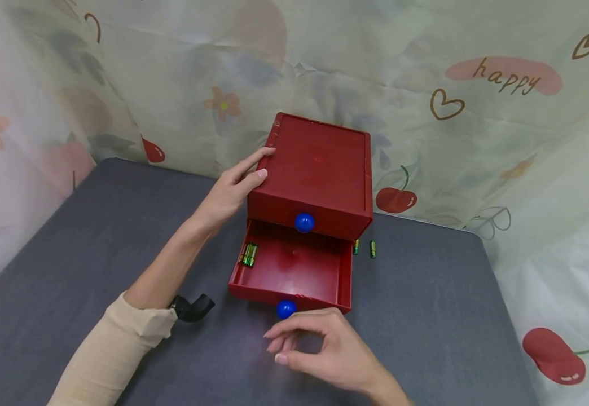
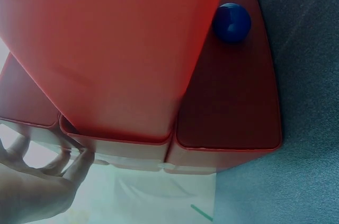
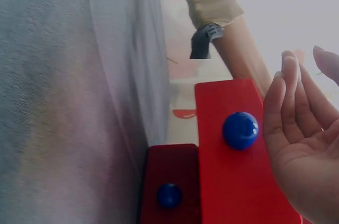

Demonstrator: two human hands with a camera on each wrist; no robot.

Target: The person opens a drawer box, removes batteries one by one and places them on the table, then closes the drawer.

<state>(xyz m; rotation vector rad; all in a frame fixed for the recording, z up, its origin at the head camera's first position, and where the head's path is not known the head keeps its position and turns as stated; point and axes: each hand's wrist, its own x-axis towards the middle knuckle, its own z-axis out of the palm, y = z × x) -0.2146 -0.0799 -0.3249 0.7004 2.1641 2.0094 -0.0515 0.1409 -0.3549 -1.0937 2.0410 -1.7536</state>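
Observation:
A red drawer cabinet stands on the table. Its middle drawer is pulled out, with green-and-gold batteries lying at the left inside. My left hand rests on the cabinet's upper left edge; in the left wrist view the left fingers touch its side. Just in front of the drawer is my right hand, its fingers loosely bent and nothing between them. The drawer's blue knob is close to those fingers; in the right wrist view the knob and the hand appear apart.
Two more batteries, one fully seen and another partly hidden, lie right of the cabinet on the grey table. A lower drawer with its own blue knob is shut. A patterned curtain hangs behind.

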